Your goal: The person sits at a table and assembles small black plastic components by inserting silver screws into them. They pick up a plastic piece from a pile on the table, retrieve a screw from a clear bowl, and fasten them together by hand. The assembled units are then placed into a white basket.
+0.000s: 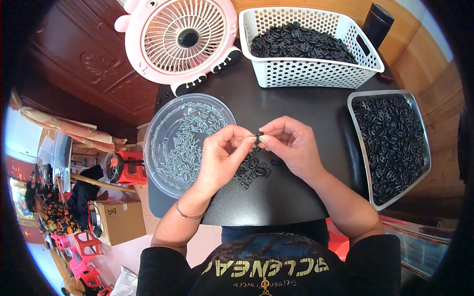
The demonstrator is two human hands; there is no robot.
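My left hand (222, 154) and my right hand (295, 148) meet over the middle of the dark table, thumbs and forefingers pinched together. Between their fingertips is a small black plastic piece (259, 134), mostly covered by the fingers. Whether a pin is in it too, I cannot tell. Under my hands lies a loose pile of black oval pieces with holes (254, 170). Left of my left hand, a clear plastic bowl (150, 165) holds many short silvery pins (185, 153). A metal tray (366, 167) to the right is full of similar black pieces (395, 143).
Behind my hands stands a white perforated basket (316, 74) heaped with black pieces, a black cylinder (378, 25) beyond it. A pink fan (187, 39) is at the far left of the table (276, 207). Red stools (132, 166), a cardboard box (121, 222) and another person (57, 209) are off to the left.
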